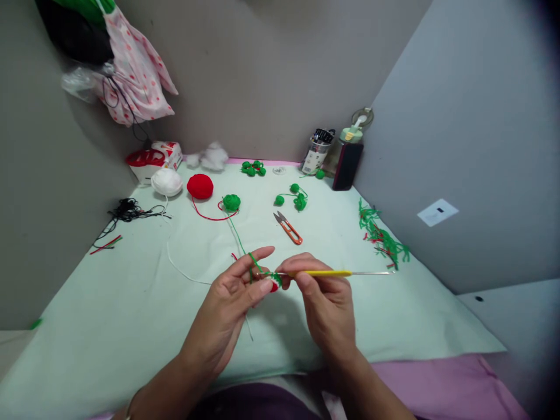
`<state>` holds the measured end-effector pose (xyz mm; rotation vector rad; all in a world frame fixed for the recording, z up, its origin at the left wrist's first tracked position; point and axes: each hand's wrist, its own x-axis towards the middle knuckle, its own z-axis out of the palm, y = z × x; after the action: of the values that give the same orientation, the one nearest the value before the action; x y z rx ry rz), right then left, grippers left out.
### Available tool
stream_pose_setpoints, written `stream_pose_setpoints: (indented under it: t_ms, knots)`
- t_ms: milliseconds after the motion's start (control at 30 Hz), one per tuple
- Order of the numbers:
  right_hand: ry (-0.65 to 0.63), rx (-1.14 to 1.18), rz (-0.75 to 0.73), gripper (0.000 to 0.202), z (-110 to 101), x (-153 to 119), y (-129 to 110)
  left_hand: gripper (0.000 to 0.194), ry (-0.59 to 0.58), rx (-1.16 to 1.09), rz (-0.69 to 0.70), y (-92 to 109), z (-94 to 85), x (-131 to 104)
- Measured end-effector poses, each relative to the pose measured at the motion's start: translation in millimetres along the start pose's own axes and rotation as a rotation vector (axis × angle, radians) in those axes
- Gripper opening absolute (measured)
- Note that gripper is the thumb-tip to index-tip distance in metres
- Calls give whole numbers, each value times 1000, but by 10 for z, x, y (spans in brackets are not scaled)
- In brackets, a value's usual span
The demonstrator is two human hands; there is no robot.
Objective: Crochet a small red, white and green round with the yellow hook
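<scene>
— What's that between the hands?

— A small crochet piece (pixel 273 282), red with green at the top, held just above the pale green cloth (pixel 131 303) near its front edge. The left hand (pixel 238 291) pinches it between thumb and fingers, and the green yarn (pixel 240 240) runs over the raised forefinger.

— And the other hand?

— The right hand (pixel 321 294) is closed around a crochet hook (pixel 326 273) with a yellow grip; the metal tail sticks out to the right, and the working end sits at the piece. The tip itself is hidden by the fingers and yarn.

— Where does the yarn lead?

— Back across the cloth to a small green ball (pixel 231 202), with a red strand looped around it from the red ball (pixel 200 186). A white ball (pixel 167 181) lies just left of the red one.

— Anything close to the hands?

— Orange-handled snips (pixel 289 228) lie just behind them. Further back, little green crocheted bits (pixel 296 197) in one group, and another cluster (pixel 254 168) near the wall beside a tuft of white stuffing (pixel 209 156).

— On the sides?

— Right edge, a heap of green and red yarn trimmings (pixel 382 236). Left edge, a tangle of black cord (pixel 126 210). In the far right corner, a jar of tools (pixel 315 153), a dark box (pixel 347 166) and a bottle behind it. A spotted pink bag (pixel 135 70) hangs on the left wall.
</scene>
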<state>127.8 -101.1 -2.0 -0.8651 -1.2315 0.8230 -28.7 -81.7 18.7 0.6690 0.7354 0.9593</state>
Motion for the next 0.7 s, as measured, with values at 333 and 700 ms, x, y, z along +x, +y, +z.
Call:
stream_pose_setpoints:
  t_ms: [333, 700]
  knots:
    - [94, 39, -53, 21, -6, -74, -11, 35, 109, 53, 47, -31, -40, 19]
    - [47, -395, -365, 34, 6, -239, -15, 48, 115, -16, 22, -57, -4, -13]
